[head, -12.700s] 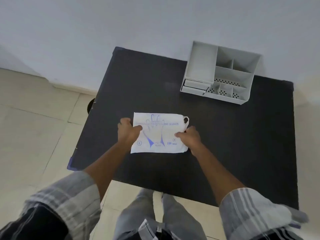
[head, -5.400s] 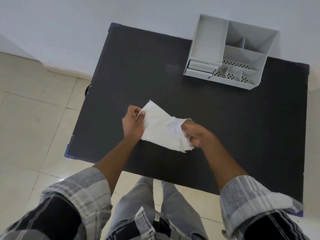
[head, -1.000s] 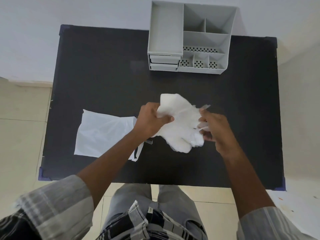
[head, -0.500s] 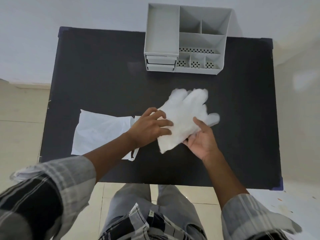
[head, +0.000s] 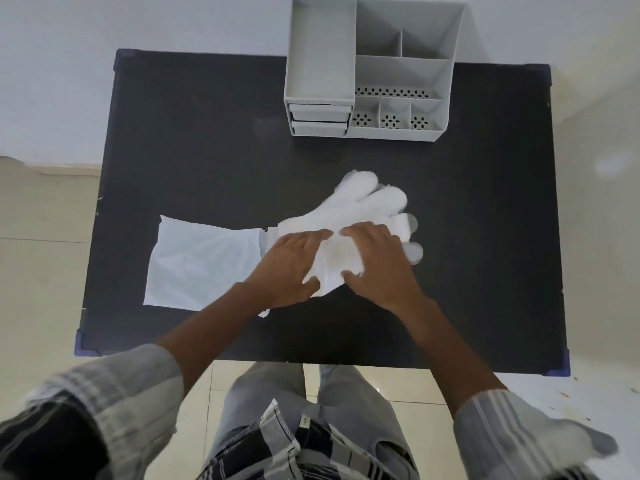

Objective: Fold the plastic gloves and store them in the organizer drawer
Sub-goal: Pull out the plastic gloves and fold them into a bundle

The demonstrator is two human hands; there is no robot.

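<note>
A stack of translucent white plastic gloves (head: 360, 206) lies flat on the black table (head: 214, 140), fingers pointing up and right. My left hand (head: 287, 265) presses palm-down on the cuff end, fingers spread. My right hand (head: 377, 261) presses flat on the palm area beside it. The grey organizer (head: 322, 50) stands at the table's far edge. Its two small drawers (head: 320, 120) at the lower left front look pushed in.
The flattened white glove packet (head: 201, 265) lies on the table left of my left hand, partly under it. The organizer has several open compartments, some with perforated floors. Tiled floor surrounds the table; a wall runs behind it.
Over the last second the glove stack went from bunched in both hands to laid flat on the table. Both hands now press down on it with open palms.
</note>
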